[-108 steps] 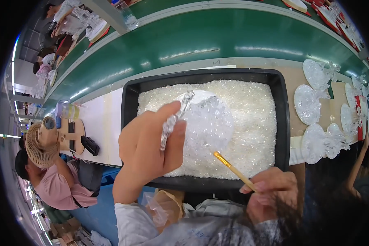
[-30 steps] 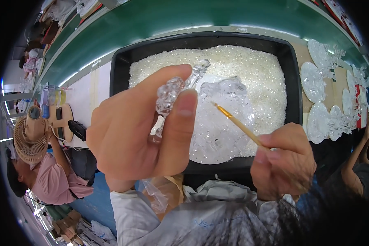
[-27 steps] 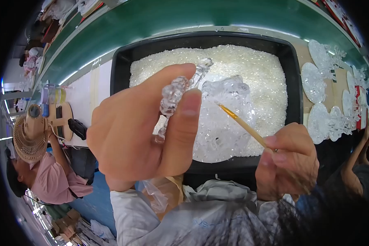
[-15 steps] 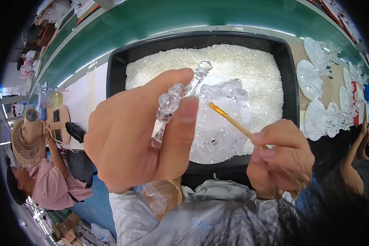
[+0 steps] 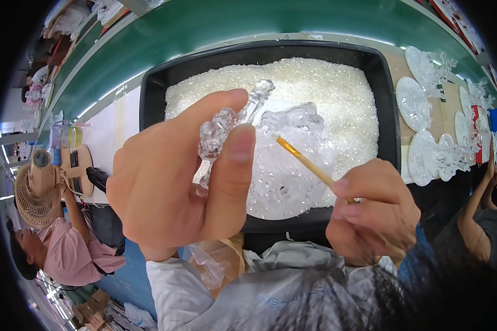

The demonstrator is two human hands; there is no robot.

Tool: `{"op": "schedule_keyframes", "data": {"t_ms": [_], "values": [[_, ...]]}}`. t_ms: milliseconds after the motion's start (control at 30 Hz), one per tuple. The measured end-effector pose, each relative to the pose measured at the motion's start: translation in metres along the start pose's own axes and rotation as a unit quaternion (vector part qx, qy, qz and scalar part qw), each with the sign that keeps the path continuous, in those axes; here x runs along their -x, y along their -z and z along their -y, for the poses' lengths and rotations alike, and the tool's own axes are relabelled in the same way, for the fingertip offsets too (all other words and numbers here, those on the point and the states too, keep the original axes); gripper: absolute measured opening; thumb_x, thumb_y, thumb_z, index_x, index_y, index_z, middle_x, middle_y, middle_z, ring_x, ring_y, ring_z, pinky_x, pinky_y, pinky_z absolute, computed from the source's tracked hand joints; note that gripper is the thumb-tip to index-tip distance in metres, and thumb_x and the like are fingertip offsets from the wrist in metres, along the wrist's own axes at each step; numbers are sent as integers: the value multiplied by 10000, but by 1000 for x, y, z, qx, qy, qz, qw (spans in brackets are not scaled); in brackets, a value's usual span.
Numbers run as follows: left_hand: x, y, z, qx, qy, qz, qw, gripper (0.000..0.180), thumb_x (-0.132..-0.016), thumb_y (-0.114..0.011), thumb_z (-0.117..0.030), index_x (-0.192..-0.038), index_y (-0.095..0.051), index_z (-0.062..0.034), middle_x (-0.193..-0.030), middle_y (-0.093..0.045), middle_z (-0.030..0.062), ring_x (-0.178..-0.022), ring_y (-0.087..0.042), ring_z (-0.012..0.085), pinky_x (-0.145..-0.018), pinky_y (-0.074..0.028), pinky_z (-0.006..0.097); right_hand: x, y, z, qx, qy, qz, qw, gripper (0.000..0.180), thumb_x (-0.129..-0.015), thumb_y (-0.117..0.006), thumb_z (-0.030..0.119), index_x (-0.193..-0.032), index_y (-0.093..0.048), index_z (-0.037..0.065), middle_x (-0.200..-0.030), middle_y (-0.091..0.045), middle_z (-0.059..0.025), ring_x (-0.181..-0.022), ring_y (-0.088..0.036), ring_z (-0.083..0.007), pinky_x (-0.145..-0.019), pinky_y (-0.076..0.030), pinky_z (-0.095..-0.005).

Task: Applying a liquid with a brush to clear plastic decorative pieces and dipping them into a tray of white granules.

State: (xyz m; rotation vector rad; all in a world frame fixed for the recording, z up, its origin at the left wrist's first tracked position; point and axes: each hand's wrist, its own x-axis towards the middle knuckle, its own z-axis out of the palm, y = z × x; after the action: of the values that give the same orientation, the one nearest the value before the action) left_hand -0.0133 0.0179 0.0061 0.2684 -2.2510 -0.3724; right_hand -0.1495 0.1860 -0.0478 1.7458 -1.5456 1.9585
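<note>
My left hand (image 5: 182, 171) is closed on a clear faceted plastic figure (image 5: 218, 132), gripped between thumb and fingers above a black tray. A paintbrush (image 5: 309, 163) with a thin wooden handle and a gold band is pinched in my right hand (image 5: 375, 209). Its tip points up and left, close to the clear piece; I cannot tell whether they touch. The rest of the clear piece, a broad disc-like part (image 5: 284, 193), shows behind and below the brush, over the tray. My left fingers hide some of the piece.
White glittering flakes fill the black tray (image 5: 388, 110). Several clear discs with figures (image 5: 417, 102) stand on the right of the bench. A fan (image 5: 38, 187) stands at the left. One person in a pink top (image 5: 74, 251) sits left; another's arm (image 5: 475, 215) shows right.
My left hand and the clear figure have shifted slightly left. The brush has moved a little left with my right hand, both grips unchanged.
</note>
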Motion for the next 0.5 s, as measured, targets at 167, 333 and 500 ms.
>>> {"op": "schedule_keyframes", "data": {"t_ms": [167, 333, 500], "values": [[2, 5, 6, 16, -6, 15, 1000, 174, -891, -639, -2, -1024, -693, 96, -657, -640, 58, -567, -533, 66, -558, -413, 179, 12, 1, -1, -15, -12, -61, 998, 375, -528, -726, -82, -886, -656, 1, -831, -682, -180, -582, -615, -226, -511, -486, -291], [0, 4, 0, 35, -12, 1, 999, 183, -895, -635, -26, -1022, -691, 93, -670, -650, 70, -572, -548, 86, -586, -446, 198, 4, -1, -2, -7, -10, -58, 998, 362, -517, -705, -64, -868, -653, 10, -815, -675, -171, -580, -607, -213, -500, -475, -278], [0, 5, 3, -31, -77, 0, 997, 201, -887, -653, -104, -963, -706, 74, -715, -669, 94, -592, -579, 123, -604, -476, 230, 11, 7, 0, -40, -21, -58, 997, 264, -645, -716, -7, -890, -628, 38, -840, -665, -156, -592, -595, -221, -507, -464, -295]]}}
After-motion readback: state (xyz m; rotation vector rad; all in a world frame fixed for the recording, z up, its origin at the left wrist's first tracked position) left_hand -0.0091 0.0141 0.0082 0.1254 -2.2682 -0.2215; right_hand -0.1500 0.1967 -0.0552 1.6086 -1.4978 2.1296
